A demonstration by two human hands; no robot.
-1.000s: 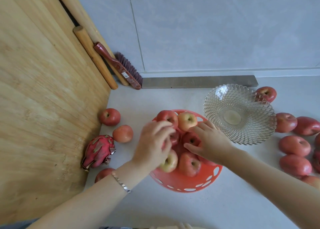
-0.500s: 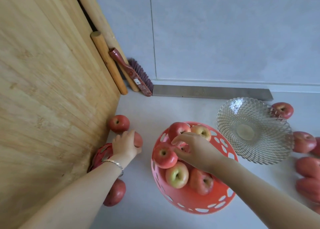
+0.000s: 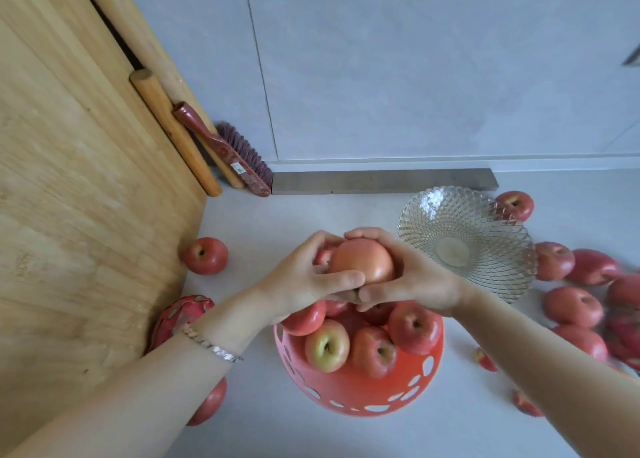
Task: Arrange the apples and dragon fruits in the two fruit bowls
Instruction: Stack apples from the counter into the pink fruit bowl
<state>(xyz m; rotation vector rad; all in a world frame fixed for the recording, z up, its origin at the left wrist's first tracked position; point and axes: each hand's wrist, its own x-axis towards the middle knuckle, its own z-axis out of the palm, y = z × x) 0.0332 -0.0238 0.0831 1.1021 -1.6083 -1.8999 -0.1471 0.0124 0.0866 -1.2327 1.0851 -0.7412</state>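
Note:
An orange-red apple [image 3: 360, 260] is held above the red perforated bowl [image 3: 356, 393], gripped from both sides by my left hand [image 3: 304, 277] and my right hand [image 3: 412, 277]. The bowl holds several apples [image 3: 327, 345]. An empty clear glass bowl [image 3: 464, 239] stands to the right behind it. A dragon fruit [image 3: 180, 319] lies at the left against the wooden board, partly hidden by my left forearm. Loose apples lie at the left [image 3: 206, 255] and under my left arm [image 3: 209, 405].
A large wooden board [image 3: 79, 194] leans on the left, with rolling pins [image 3: 173, 128] and a red brush [image 3: 225, 151] behind it. Several pink-red fruits [image 3: 575, 307] lie at the right. A grey bar [image 3: 381, 180] lies along the tiled wall.
My left hand picked the orange-red apple up from beside the board and carried it right over the red bowl. My right hand left the apples in the bowl and now grips it too.

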